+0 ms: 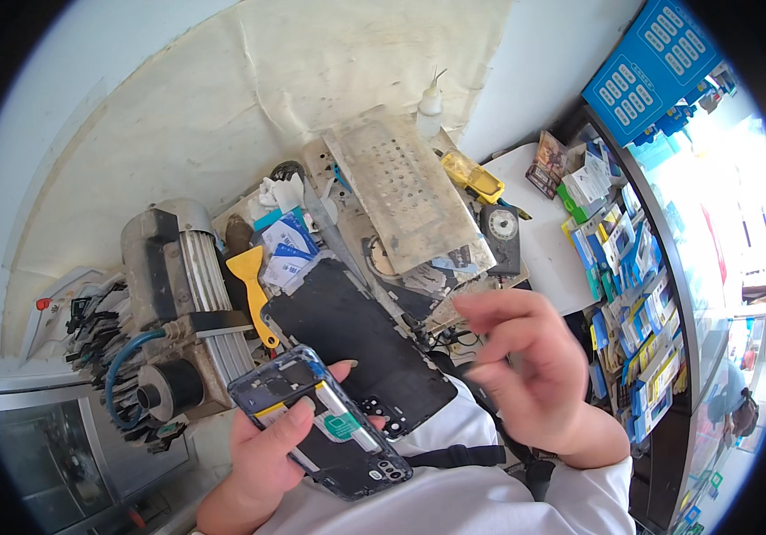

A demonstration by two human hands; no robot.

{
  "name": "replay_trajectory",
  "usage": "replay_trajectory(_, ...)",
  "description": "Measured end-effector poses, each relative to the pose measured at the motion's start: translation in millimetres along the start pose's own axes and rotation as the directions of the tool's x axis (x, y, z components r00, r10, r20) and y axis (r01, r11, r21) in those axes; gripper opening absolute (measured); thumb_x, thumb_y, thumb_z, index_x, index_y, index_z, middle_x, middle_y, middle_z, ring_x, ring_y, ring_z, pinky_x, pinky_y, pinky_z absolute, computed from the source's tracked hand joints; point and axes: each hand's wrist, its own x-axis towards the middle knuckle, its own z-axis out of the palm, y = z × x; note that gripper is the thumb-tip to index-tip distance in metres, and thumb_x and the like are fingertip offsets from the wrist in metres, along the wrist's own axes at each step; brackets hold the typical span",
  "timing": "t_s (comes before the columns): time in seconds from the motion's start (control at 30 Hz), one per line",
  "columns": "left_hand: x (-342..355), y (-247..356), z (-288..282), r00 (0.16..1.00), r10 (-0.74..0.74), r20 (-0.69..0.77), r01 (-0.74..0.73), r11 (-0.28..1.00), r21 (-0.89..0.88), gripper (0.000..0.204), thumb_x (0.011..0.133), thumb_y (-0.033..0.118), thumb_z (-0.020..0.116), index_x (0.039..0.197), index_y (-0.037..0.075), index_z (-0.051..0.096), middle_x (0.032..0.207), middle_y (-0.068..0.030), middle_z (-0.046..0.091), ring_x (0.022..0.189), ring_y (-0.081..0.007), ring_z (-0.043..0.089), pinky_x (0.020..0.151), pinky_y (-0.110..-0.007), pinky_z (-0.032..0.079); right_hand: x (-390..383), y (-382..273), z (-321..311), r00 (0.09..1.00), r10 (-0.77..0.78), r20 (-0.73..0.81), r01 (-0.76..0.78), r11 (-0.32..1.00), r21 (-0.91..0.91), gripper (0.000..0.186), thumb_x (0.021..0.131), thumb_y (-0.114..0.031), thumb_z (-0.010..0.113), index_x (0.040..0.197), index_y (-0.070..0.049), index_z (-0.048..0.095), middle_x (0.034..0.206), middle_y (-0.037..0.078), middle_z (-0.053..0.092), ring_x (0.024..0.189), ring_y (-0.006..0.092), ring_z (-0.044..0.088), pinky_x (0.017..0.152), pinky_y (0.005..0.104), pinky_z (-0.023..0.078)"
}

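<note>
My left hand (267, 450) grips a smartphone (325, 428) with its back off, thumb on the near face and fingertips showing past the far edge. Inside it I can see a dark battery with a green-and-white label, and camera lenses at its lower right corner. My right hand (530, 366) is raised to the right of the phone, fingers half curled, index finger and thumb apart, with nothing visible between them. Beyond the phone lies a large flat black panel (347, 325); round camera openings show near its lower end, partly behind the phone.
A yellow scraper (251, 290) lies beside blue-and-white packets (289, 245). To the left stands a grimy motor-like machine (209, 276). A dusty perforated metal plate (410, 192), yellow tool (472, 176), dial box (501, 234) and squeeze bottle (430, 111) are farther back. Boxed goods (637, 303) crowd the right.
</note>
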Motion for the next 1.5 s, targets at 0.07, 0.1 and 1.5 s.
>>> replay_trajectory(0.07, -0.7, 1.1, -4.0, 0.999, 0.031, -0.02, -0.032, 0.999, -0.012, 0.041, 0.102, 0.007, 0.05, 0.142, 0.0, 0.045, 0.146, -0.0268, 0.05, 0.11, -0.0504, 0.065, 0.095, -0.069, 0.052, -4.2, -5.9, -7.0, 0.978, 0.188, -0.095, -0.141, 0.919, 0.369, 0.013, 0.087, 0.005, 0.073, 0.094, 0.003, 0.061, 0.1, 0.017, 0.069, 0.089, 0.0221, 0.067, 0.08, 0.0346, 0.055)
replay_trajectory(0.1, -0.9, 2.0, -6.1, 0.999, 0.047, -0.022, -0.047, 0.999, -0.014, 0.04, 0.102, 0.007, 0.05, 0.141, 0.001, 0.045, 0.145, -0.0271, 0.05, 0.109, -0.0502, 0.065, 0.095, -0.069, 0.052, -6.4, -9.7, -12.6, 0.961, 0.265, -0.081, -0.22, 0.908, 0.357, 0.013, 0.087, 0.006, 0.072, 0.096, 0.004, 0.063, 0.097, 0.016, 0.07, 0.086, 0.0208, 0.068, 0.075, 0.0321, 0.056)
replay_trajectory(1.5, -18.0, 16.5, -8.5, 1.0, 0.015, -0.015, -0.015, 1.0, -0.017, 0.044, 0.1, 0.005, 0.053, 0.142, -0.004, 0.042, 0.141, -0.0311, 0.052, 0.115, -0.0453, 0.064, 0.096, -0.069, 0.052, 23.1, -7.2, -33.5, 0.903, -0.41, 0.129, 0.413, 0.743, -0.527, 0.02, 0.072, 0.006, 0.072, 0.09, 0.001, 0.067, 0.078, 0.011, 0.068, 0.061, 0.0257, 0.064, 0.053, 0.0333, 0.049)
